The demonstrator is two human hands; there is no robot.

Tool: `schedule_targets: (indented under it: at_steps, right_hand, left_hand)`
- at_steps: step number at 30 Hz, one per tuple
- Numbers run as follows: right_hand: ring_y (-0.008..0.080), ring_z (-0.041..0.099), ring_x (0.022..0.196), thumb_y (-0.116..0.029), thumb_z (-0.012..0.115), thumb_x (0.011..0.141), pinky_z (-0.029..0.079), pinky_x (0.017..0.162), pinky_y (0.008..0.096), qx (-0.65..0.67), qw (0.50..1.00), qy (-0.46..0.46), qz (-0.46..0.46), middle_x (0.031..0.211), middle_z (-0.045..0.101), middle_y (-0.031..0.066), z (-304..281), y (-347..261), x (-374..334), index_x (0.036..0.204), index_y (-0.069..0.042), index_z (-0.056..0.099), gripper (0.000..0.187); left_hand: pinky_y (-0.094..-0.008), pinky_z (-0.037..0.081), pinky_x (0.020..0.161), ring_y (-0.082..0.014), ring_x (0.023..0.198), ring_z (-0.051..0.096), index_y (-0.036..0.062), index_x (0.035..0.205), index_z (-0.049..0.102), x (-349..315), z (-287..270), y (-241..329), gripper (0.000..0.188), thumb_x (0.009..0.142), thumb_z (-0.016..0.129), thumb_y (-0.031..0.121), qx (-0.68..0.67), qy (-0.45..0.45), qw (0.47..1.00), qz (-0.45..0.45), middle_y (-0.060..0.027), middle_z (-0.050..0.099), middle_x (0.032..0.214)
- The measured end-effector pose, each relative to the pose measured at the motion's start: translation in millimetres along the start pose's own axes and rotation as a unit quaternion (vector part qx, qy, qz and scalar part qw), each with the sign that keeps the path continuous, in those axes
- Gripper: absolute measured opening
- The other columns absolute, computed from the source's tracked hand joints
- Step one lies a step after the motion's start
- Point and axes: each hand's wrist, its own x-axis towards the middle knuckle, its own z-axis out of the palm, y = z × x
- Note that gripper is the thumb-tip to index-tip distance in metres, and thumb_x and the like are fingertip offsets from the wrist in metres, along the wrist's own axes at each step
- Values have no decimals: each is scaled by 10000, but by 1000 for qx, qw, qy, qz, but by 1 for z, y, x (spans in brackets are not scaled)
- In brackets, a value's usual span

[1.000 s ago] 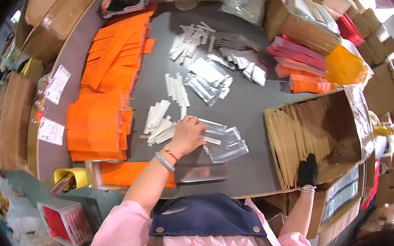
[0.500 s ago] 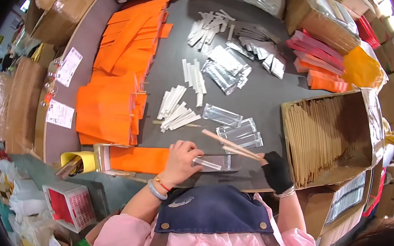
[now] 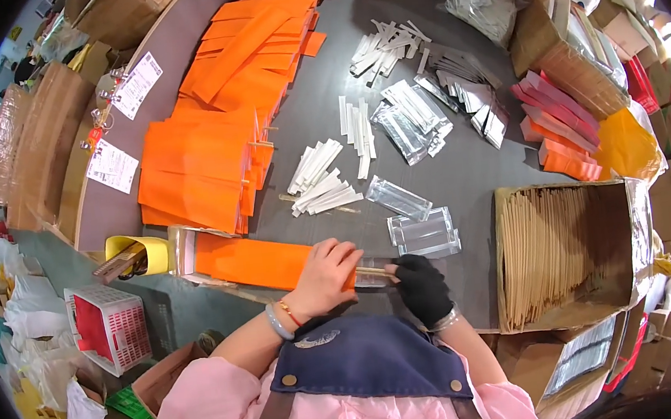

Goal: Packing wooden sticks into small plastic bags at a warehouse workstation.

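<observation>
My left hand (image 3: pixel 328 278) is closed over the right end of a long orange strip (image 3: pixel 251 261), which lies flat near the front edge of the table. A bit of orange shows below its fingertips. My right hand (image 3: pixel 423 292), in a black fingerless glove, pinches the right ends of thin wooden sticks (image 3: pixel 376 271). Their left ends reach the orange edge under my left fingers; whether they are inside it is hidden. Beyond my right hand lie a clear plastic tray (image 3: pixel 424 233) and a clear sleeve (image 3: pixel 400 198). White strips (image 3: pixel 320 180) lie in small piles past my left hand.
A stack of orange strips (image 3: pixel 201 174) covers the table's left side. At right stands an open cardboard box (image 3: pixel 641 235) full of wooden sticks. A yellow cup (image 3: pixel 152 256) hangs at the left edge. Pink and orange pieces (image 3: pixel 559 116) lie at the far right, beside more boxes.
My right hand has moved left with the wooden sticks, bringing them to the orange strip's end. My left hand has shifted from the clear piece with a white strip onto the orange strip.
</observation>
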Motion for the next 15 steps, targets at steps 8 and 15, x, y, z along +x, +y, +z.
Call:
schedule_targets:
  at_steps: [8,15]
  right_hand:
    - [318,631,817,-108,766,708,512,758,379,173,972,71,142,934,632,145,44,-27,21,965,-41,626,300]
    - [306,573,1011,-419,853,576,450,839,448,-159,987,-5,31,1064,611,106,-6,-33,9,1094,-101,620,651]
  left_hand:
    - [-438,398,987,-322,1148,475,67,1267,568,8,4,-1,730,608,839,223,21,-14,1000,7,-98,522,1248]
    - [-425,430,836,-313,1010,509,158,982,648,23,-24,15,319,676,728,194,104,-176,977,66,-107,537,1079]
